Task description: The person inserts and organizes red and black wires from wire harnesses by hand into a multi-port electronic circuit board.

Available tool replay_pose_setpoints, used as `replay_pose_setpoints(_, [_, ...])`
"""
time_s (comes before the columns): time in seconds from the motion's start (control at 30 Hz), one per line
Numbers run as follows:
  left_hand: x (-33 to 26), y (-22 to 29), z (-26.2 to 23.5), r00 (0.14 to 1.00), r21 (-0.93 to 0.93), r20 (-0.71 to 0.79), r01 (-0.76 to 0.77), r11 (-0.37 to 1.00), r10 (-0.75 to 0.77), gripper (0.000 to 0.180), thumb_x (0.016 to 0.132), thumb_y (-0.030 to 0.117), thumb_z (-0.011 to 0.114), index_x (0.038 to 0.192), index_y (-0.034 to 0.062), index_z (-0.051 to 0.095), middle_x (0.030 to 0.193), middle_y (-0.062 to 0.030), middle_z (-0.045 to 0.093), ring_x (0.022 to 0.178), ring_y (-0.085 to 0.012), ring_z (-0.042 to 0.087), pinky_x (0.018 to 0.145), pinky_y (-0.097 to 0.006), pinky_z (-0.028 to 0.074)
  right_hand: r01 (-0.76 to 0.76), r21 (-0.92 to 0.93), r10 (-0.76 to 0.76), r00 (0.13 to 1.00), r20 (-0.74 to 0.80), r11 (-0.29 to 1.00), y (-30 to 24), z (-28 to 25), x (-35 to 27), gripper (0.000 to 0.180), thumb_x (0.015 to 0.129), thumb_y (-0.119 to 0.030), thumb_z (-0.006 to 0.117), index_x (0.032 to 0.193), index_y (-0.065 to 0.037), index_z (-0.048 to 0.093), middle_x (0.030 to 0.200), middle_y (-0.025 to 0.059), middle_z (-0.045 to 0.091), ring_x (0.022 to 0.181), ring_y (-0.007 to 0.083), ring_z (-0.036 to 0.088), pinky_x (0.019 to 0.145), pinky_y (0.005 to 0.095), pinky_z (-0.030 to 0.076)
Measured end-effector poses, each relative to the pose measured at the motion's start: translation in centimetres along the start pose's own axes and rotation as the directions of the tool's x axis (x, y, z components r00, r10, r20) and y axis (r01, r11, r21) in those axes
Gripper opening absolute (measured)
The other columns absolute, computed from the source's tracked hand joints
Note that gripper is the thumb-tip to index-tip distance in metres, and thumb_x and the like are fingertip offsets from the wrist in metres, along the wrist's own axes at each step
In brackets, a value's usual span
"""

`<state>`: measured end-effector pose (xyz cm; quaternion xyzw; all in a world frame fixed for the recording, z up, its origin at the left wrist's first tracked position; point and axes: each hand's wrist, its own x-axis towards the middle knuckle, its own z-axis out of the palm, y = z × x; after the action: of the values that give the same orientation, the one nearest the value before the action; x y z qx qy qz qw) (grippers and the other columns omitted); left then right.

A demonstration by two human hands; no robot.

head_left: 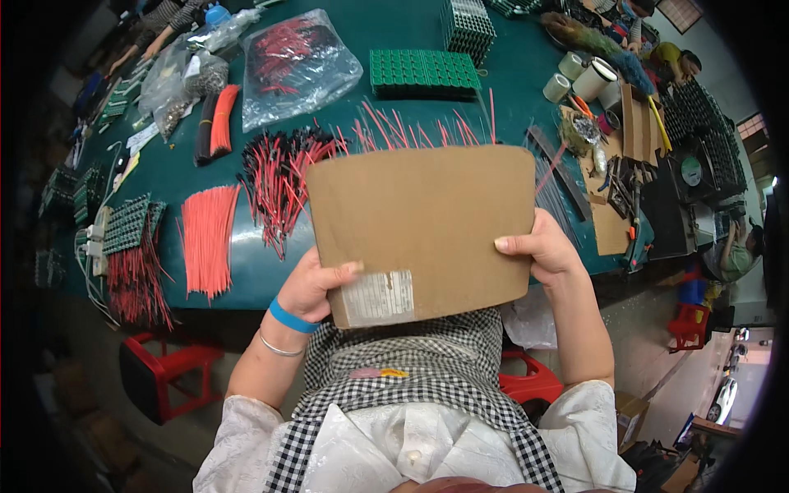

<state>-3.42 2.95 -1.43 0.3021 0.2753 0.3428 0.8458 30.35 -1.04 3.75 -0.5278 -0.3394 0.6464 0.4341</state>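
A flat brown piece of cardboard [427, 218] is held up in front of me at the table's near edge. A worn white label [380, 296] sticks to its lower left corner. My left hand [311, 283] grips that corner with the thumb over the front, a blue band on the wrist. On the right edge my right hand [547, 246] clasps it likewise, thumb in front and fingers behind. Past the cardboard's top edge stick several thin red wires [394, 127]; what lies behind it is hidden.
Left of the cardboard lie black-and-red wires [279, 181], a bundle of red wires [209, 238] and green boards [131, 223]. Farther back are a plastic bag [300, 66] and a green grid block [423, 74]. Tools [629, 197] crowd the right; red stools [177, 370] stand below.
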Motion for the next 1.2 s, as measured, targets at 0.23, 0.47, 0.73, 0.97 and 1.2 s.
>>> replay_pose_setpoints(0.23, [-0.2,1.4,0.0,0.993,0.147,0.101,0.043,0.988,-0.059,0.065,0.075,0.006,0.08,0.133,0.0025,0.052,0.125,-0.0078,0.061,0.116,-0.02,0.058,0.099,-0.037,0.047,-0.017,0.067,0.01,0.994,0.108,0.998,0.6,0.3,1.3,0.065,0.065,-0.001,0.084,0.124,0.0,0.058,0.114,0.0083,0.067,0.105,0.0207,0.065,0.095,0.0351,0.05])
replay_pose_setpoints(0.47, [-0.4,2.2,-0.3,0.979,0.21,0.203,-0.012,0.978,-0.031,0.074,0.072,0.01,0.083,0.137,0.0017,0.049,0.13,-0.0122,0.059,0.123,-0.0252,0.056,0.103,-0.041,0.044,0.055,0.066,-0.069,0.971,0.227,0.996,-0.3,0.7,3.2,0.073,0.063,-0.006,0.085,0.129,-0.001,0.054,0.118,0.0072,0.065,0.109,0.0204,0.063,0.097,0.0365,0.049])
replay_pose_setpoints(0.73, [0.1,3.8,-2.1,0.934,0.483,0.319,-0.307,0.82,0.163,0.058,0.08,0.002,0.076,0.134,0.0017,0.054,0.13,-0.0129,0.061,0.121,-0.026,0.056,0.104,-0.04,0.043,0.218,-0.114,-0.184,0.95,0.253,0.969,-0.6,0.0,6.4,0.059,0.065,0.005,0.081,0.119,-0.005,0.06,0.113,0.0041,0.066,0.106,0.0192,0.063,0.095,0.0348,0.049])
replay_pose_setpoints(0.97, [0.2,1.8,-3.1,0.855,0.448,0.518,-0.281,0.849,0.009,0.054,0.091,0.008,0.065,0.142,0.0007,0.046,0.148,-0.016,0.044,0.139,-0.0271,0.041,0.113,-0.036,0.033,0.548,-0.265,-0.412,0.804,0.429,0.793,4.4,-3.0,8.4,0.018,0.079,0.006,0.068,0.094,-0.004,0.064,0.089,0.0055,0.063,0.083,0.0182,0.059,0.081,0.0305,0.049])
replay_pose_setpoints(1.2, [-0.7,-0.5,-2.2,0.571,0.513,0.815,-0.79,0.335,0.1,0.062,0.096,0.034,0.057,0.144,-0.0001,0.041,0.149,-0.0176,0.042,0.141,-0.0381,0.035,0.117,-0.052,0.026,0.724,-0.238,-0.359,0.566,0.742,0.648,2.6,-1.6,3.0,0.011,0.078,-0.01,0.069,0.081,-0.003,0.061,0.092,0.0181,0.07,0.096,0.0325,0.061,0.082,0.0411,0.049])
